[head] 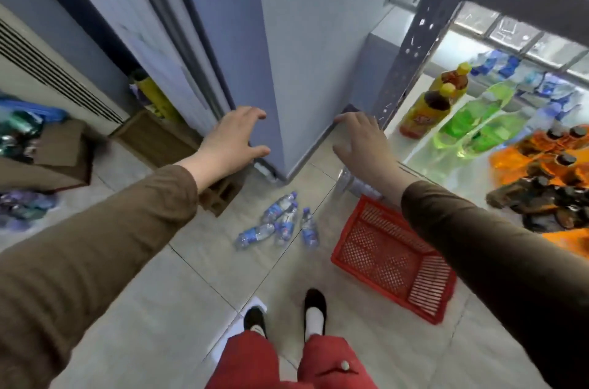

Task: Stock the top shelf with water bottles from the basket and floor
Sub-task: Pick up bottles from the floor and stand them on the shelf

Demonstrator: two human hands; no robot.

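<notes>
Both hands, left hand (234, 133) and right hand (363, 141), fingers spread and holding nothing, hover mid-frame above floor water bottles (282, 224) and red basket (392, 256).

Clear glossy plastic water bottles (280, 223) with blue labels lie on a smooth, faintly shiny tiled floor (178, 302) near a red perforated plastic basket (392, 258), beside a dark punched-metal shelf post (411, 47), brown cardboard boxes (57, 153) and matt brown cloth sleeves (105, 229).
</notes>
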